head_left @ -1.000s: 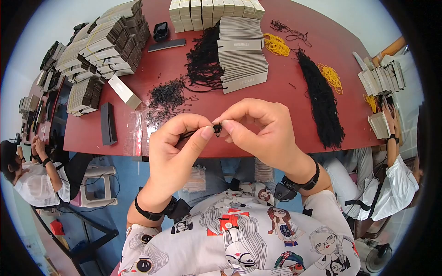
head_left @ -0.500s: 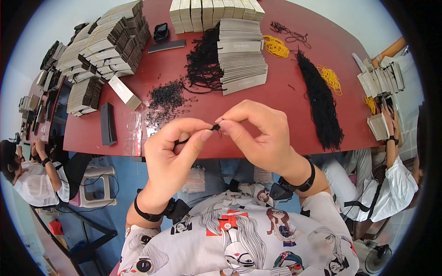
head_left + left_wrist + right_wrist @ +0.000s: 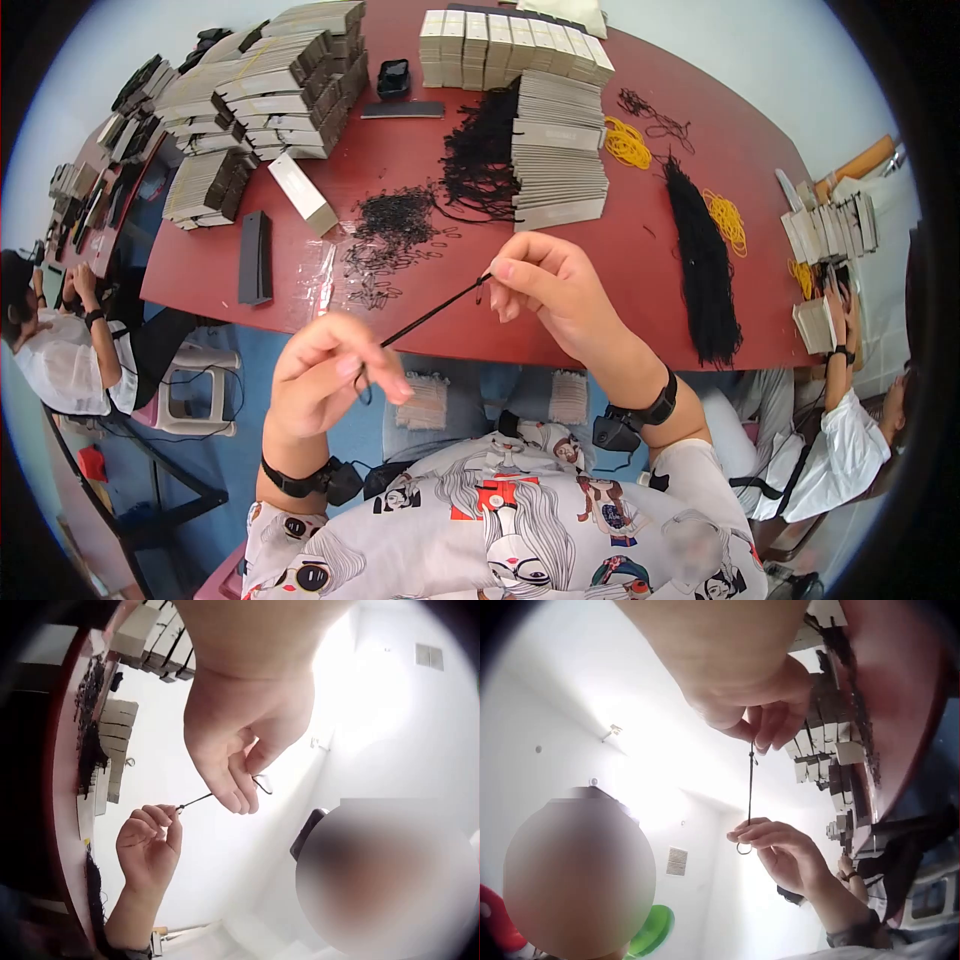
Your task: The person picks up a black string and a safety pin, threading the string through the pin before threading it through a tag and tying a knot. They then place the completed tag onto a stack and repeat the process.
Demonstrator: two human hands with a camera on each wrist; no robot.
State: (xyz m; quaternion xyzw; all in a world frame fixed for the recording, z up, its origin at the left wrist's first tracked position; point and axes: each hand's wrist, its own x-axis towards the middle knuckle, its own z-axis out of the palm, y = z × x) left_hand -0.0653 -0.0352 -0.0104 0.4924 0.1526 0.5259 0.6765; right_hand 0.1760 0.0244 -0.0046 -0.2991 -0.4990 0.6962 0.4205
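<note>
A black cord [image 3: 435, 311], at centre, is stretched between both hands: its knotted end is pinched by the right hand [image 3: 550, 300], fingertips closed; its looped end is held by the left hand [image 3: 322, 375], fingers partly spread. Slippage there could be caused by overpulling.

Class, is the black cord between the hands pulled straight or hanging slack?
Pulled straight: the black cord runs in one line, without sag, from left hand to right hand.
</note>
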